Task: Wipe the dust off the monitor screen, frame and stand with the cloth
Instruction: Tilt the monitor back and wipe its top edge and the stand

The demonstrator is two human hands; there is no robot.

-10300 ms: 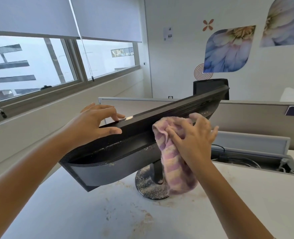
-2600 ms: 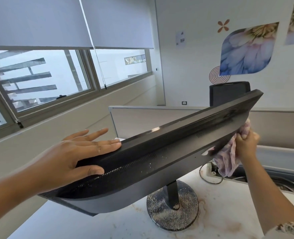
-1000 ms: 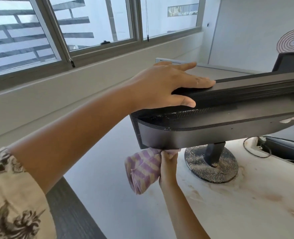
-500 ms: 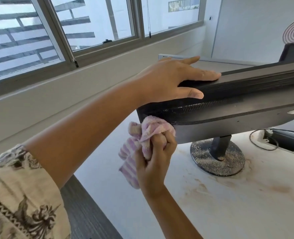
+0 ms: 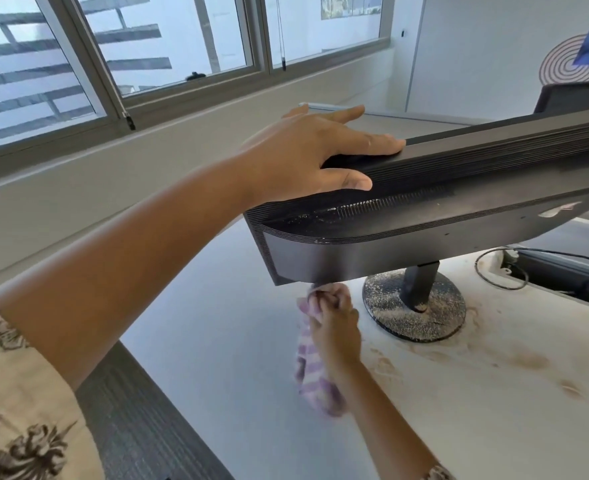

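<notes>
Black monitor [image 5: 424, 216] with ribbed back; pink-and-lilac striped cloth [image 5: 312, 372]; white-speckled black stand base [image 5: 386, 306]; white counter [image 5: 459, 393], brown-stained; cream sleeve [image 5: 19, 410], dark print.

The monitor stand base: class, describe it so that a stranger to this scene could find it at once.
Start at the black monitor that the left hand steadies on the white desk. Follow its dark post down to the stand base, a round black disc. Unlike the smooth desk, it is speckled all over with pale dust.
</notes>
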